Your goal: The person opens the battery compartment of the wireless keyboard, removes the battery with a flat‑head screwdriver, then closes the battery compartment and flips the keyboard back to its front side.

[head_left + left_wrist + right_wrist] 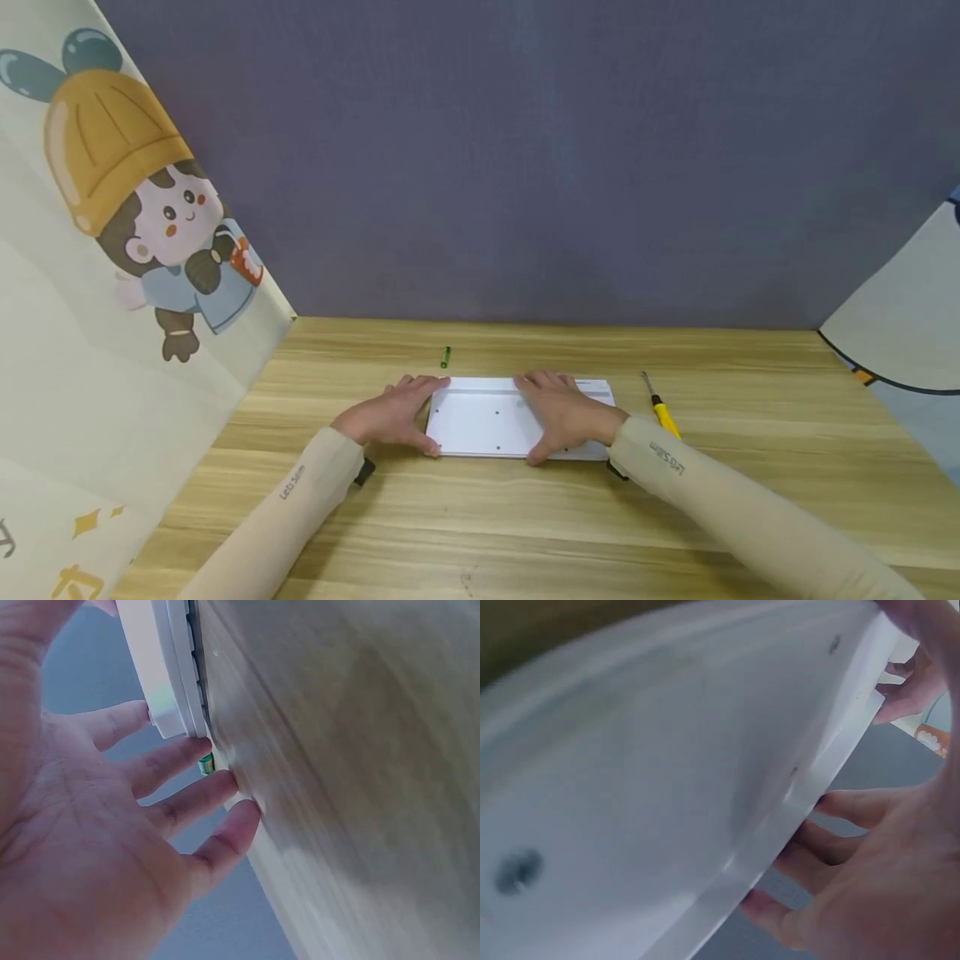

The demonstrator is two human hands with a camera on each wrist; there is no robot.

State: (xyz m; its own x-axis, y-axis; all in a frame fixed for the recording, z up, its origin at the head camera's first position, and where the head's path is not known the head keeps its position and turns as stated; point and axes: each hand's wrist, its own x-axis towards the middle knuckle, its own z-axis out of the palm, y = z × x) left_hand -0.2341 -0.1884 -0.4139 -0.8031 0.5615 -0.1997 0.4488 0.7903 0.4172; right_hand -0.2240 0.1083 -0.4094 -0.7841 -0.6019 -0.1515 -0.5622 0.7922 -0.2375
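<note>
A white keyboard (pixel 472 425) lies face down on the wooden table, its back with several small screws turned up. In the left wrist view, dark gaps between keys show along the underside of the keyboard (pixel 161 675). My left hand (pixel 390 414) holds its left end, thumb at the near corner and index finger at the far corner; the other fingers spread beside it, their tips near the table. My right hand (pixel 566 414) grips across the right half, thumb on the near edge and fingers over the far edge. The right wrist view shows those fingertips against the keyboard's rim (pixel 750 870).
A green battery (pixel 446 357) lies behind the keyboard's left end. To the right is a screwdriver (pixel 666 417) with a yellow handle, partly behind the right sleeve (pixel 697 475). A grey panel (pixel 555 167) stands along the table's back edge, with a cartoon-printed wall (pixel 75 350) at left.
</note>
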